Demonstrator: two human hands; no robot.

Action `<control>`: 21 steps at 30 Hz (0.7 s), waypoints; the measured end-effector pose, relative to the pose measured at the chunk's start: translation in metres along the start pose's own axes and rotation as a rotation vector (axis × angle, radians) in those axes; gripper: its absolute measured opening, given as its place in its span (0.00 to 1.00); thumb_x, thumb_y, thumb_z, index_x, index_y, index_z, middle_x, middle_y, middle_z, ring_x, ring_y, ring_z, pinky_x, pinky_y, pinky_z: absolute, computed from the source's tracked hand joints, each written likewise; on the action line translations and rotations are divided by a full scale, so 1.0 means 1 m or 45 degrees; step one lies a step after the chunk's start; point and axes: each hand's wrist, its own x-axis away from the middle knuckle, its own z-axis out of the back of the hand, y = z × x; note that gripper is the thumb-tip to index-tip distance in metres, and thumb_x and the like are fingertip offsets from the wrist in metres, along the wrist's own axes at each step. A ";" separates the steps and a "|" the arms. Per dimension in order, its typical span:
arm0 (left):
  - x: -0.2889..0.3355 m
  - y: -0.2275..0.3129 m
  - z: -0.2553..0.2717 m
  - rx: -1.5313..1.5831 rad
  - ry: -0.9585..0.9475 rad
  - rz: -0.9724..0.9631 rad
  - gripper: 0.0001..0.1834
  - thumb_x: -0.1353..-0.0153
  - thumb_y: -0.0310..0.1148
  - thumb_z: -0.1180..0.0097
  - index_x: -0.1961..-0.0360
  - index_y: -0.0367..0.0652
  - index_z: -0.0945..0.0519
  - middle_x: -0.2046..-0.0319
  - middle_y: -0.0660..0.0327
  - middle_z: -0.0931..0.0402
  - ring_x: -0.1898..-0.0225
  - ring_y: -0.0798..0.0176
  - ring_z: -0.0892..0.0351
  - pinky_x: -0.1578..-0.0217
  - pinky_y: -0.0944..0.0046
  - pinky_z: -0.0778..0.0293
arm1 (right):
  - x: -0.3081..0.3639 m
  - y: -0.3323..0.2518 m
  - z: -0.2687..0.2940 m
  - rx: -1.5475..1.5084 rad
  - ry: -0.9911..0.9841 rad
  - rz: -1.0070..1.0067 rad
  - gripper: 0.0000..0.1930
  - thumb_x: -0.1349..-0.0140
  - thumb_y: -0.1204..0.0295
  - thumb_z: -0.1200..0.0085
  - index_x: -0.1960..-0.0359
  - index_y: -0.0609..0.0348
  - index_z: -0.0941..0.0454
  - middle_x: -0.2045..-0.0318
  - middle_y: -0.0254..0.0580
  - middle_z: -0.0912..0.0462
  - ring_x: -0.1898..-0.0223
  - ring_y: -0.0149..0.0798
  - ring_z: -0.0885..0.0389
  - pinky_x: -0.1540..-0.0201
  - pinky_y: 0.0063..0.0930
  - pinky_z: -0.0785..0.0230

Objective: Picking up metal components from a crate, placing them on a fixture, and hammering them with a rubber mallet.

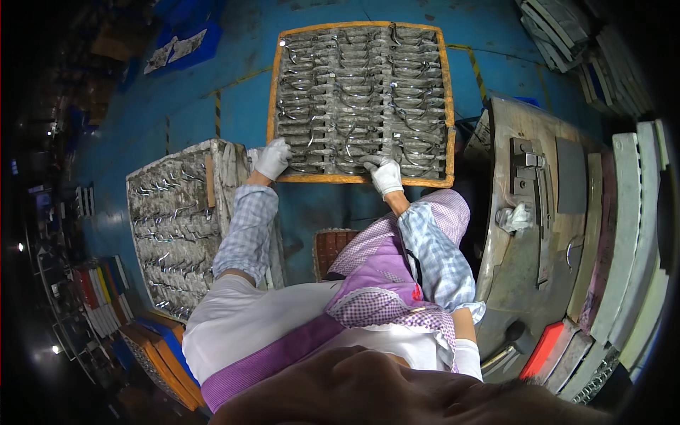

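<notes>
In front of me is a wide orange-edged tray [448,92], its grey slotted inserts filled with rows of curved shiny metal pieces [354,91]. My left hand [273,159], in a white glove, is closed around the tray's near left corner. Also gloved in white, my right hand [384,175] grips the near rim right of the middle. Its fingertips reach over the rim, close to the nearest row of metal pieces. The undersides of both grips are hidden, and I cannot tell what the tray rests on.
To the left stands a second tray [173,234] of similar metal pieces. At right, a worktable [506,255] carries a metal fixture [528,170], a crumpled white cloth [515,218] and one curved piece. A reddish-brown seat [331,248] is below me. A blue bin [188,49] lies far left.
</notes>
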 end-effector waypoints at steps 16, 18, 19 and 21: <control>-0.010 0.002 -0.009 -0.367 -0.134 0.639 0.14 0.52 0.29 0.47 0.64 0.50 0.13 0.64 0.53 0.17 0.56 0.49 0.20 0.46 0.51 0.29 | 0.017 0.023 0.036 -0.483 0.006 -0.146 0.08 0.38 0.77 0.44 0.59 0.60 0.15 0.73 0.30 0.18 0.76 0.22 0.28 0.73 0.17 0.33; -0.018 0.011 -0.025 -0.095 0.027 0.754 0.12 0.46 0.37 0.43 0.63 0.48 0.14 0.59 0.51 0.18 0.51 0.47 0.22 0.47 0.52 0.29 | 0.019 0.024 0.035 -0.495 0.028 -0.114 0.08 0.39 0.76 0.43 0.60 0.58 0.14 0.73 0.32 0.17 0.77 0.23 0.27 0.73 0.19 0.33; -0.024 0.014 -0.037 -0.021 0.040 0.816 0.13 0.45 0.39 0.42 0.62 0.48 0.14 0.58 0.50 0.18 0.50 0.47 0.22 0.47 0.52 0.28 | 0.019 0.024 0.035 -0.505 0.054 -0.078 0.08 0.40 0.74 0.42 0.61 0.55 0.14 0.73 0.33 0.16 0.77 0.24 0.26 0.73 0.21 0.32; -0.032 0.012 -0.055 0.139 -0.052 0.976 0.19 0.45 0.47 0.38 0.58 0.46 0.15 0.54 0.50 0.19 0.49 0.46 0.23 0.46 0.54 0.29 | 0.021 0.022 0.037 -0.517 0.063 -0.089 0.08 0.41 0.73 0.41 0.62 0.53 0.13 0.73 0.34 0.14 0.78 0.25 0.25 0.73 0.22 0.32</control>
